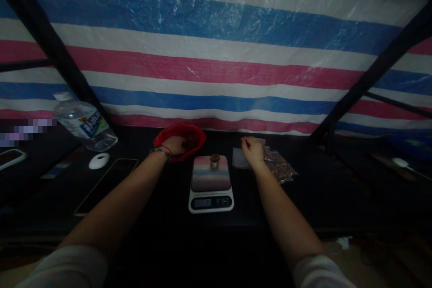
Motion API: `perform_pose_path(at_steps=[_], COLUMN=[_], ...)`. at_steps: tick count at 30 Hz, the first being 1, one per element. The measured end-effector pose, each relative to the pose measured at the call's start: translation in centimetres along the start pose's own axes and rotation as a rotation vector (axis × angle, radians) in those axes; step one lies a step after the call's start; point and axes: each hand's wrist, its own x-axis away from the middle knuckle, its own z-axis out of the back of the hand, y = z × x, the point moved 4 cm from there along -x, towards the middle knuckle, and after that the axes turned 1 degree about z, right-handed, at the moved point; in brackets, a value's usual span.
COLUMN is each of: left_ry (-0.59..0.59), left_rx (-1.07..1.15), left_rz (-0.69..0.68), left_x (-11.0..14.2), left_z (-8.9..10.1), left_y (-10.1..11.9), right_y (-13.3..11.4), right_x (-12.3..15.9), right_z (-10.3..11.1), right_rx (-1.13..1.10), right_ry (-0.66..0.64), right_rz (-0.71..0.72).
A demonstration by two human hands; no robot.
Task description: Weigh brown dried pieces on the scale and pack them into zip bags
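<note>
My left hand (175, 145) reaches into a red plastic bag (180, 137) holding small brownish pieces; its fingers are curled inside, and what they grip is hidden. My right hand (253, 149) rests over a small clear plastic bag (240, 158), fingers pinched at its top edge. Just right of it lie filled clear bags (281, 166) of the same brown bits. Between my hands stands a white digital kitchen scale (211, 184) with a small metal cup (214, 160) full of brown bits on its platform.
A large water bottle (84, 123) lies tilted at the left, with a white round object (99, 160) and a dark phone (106, 184) beside it. Another phone (10, 157) sits at the far left. A striped tarp (216, 54) and black frame bars (50, 45) back the dark table.
</note>
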Motion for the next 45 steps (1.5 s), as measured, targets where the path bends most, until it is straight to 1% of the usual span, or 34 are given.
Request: perform_pose_path(at_steps=[3,12,20,24,28,31,34,38,39,42,45], left_ry=[-0.003,0.023,0.092,0.121,0.118,0.101,0.093,0.036,0.046,0.072,0.077], left_rx=[-0.021,-0.042,-0.03,0.001,0.035,0.062,0.091,0.087,0.078,0.056,0.089], left_rz=[0.029,0.036,0.012,0.021,0.011,-0.062,-0.195,-0.28,-0.303,-0.296,-0.273], left_x=[-0.2,-0.2,0.3,1.0,2.3,3.6,5.2,7.2,7.6,8.2,8.4], left_z=[0.1,0.6,1.3,2.1,3.5,4.2,3.5,0.6,0.0,-1.4,-1.8], left_y=[0.4,0.3,0.1,0.1,1.0,2.7,5.4,9.0,9.8,10.9,11.2], right_y=[0.1,-0.1,-0.1,0.1,0.2,0.2,0.2,0.2,0.2,0.2,0.1], right_x=[0.0,0.1,0.1,0.1,0.0,0.0,0.0,0.0,0.1,0.1,0.1], right_z=[-0.1,-0.1,-0.3,-0.4,-0.5,-0.6,-0.6,-0.7,-0.7,-0.7,-0.6], right_rx=[0.005,0.009,-0.008,-0.001,-0.007,-0.009,-0.012,-0.01,-0.011,-0.013,-0.016], right_ry=[-0.009,0.002,-0.007,-0.013,-0.014,-0.022,-0.014,-0.012,-0.011,-0.005,-0.002], right_rz=[0.0,0.024,0.033,0.018,0.018,0.015,0.014,0.006,0.002,-0.001,0.012])
